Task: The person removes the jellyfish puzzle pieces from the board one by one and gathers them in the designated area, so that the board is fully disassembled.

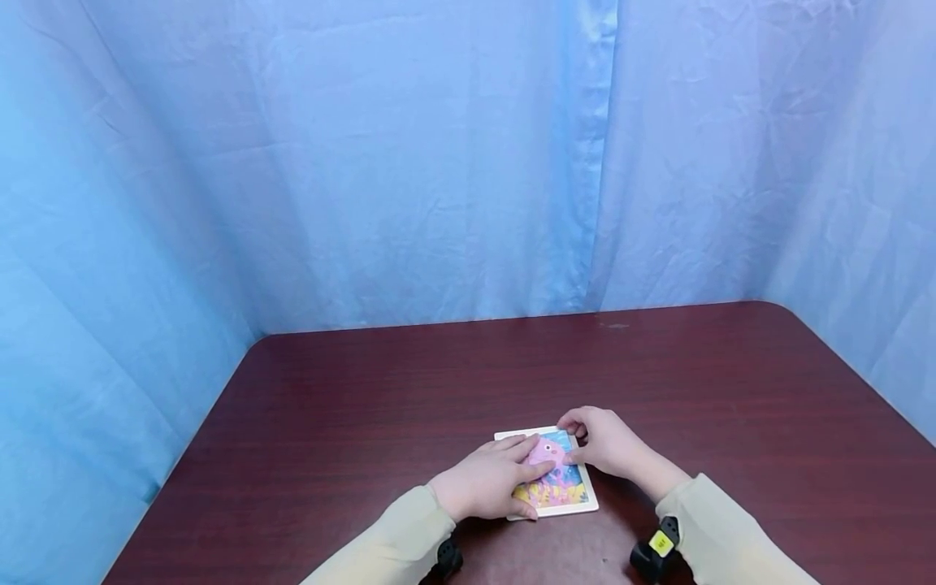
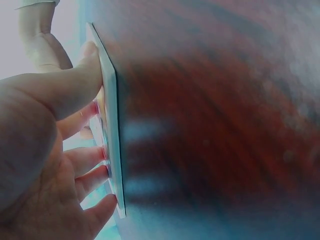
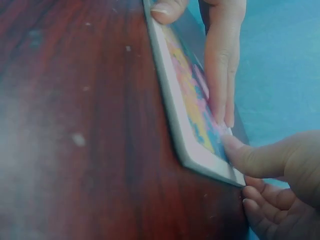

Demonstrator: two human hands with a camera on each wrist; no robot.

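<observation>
A flat picture board (image 1: 563, 510) with a white frame lies on the table, showing a pink cartoon sea creature over blue water and yellow shapes. My left hand (image 1: 486, 481) rests on its left part, fingers stretched across the picture and thumb at the near edge. In the left wrist view, the fingertips (image 2: 102, 152) press on the board's face. My right hand (image 1: 610, 443) grips the board by its right side near the far corner. The right wrist view shows the thumb (image 3: 257, 159) on top and the other fingers curled at the edge. Both hands cover parts of the picture.
The dark red-brown table (image 1: 366, 398) has a glossy wood-grain top with rounded far corners. Light blue curtains (image 1: 439, 162) hang behind it and along both sides. A black wrist device with a yellow label (image 1: 661, 543) sits on the right sleeve.
</observation>
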